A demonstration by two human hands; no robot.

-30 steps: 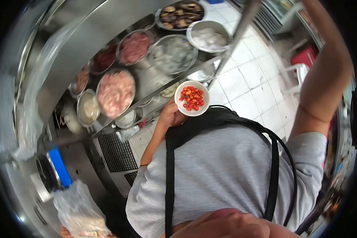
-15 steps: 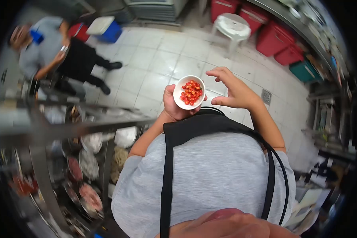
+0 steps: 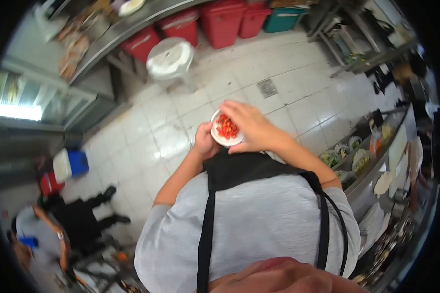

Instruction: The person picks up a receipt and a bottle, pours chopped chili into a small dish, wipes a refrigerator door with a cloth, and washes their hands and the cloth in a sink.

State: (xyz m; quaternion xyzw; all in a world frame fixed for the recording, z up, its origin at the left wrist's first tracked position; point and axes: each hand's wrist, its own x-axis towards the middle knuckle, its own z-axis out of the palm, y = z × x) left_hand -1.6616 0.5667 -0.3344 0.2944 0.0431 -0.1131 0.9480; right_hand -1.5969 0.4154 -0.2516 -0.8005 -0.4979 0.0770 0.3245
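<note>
A small white bowl (image 3: pixel 233 142) of sliced red chilies (image 3: pixel 226 128) is held in front of the black apron (image 3: pixel 249 168). My left hand (image 3: pixel 205 141) grips its left side, thumb on the rim. Over the bowl's right side lies my right hand (image 3: pixel 248 126), its fingers reaching across the top rim and its thumb near the lower rim. Part of the bowl is hidden under that hand.
A white stool (image 3: pixel 171 61) stands ahead on the tiled floor (image 3: pixel 171 139), before red bins (image 3: pixel 224 22) and a teal bin (image 3: pixel 281 19). Food containers (image 3: pixel 361 161) line a counter at right. Another person (image 3: pixel 39 234) is at lower left.
My right hand has moved from beside the bowl onto its rim. The view has turned right: stool, bins and the other person now appear further left, and the right counter shows.
</note>
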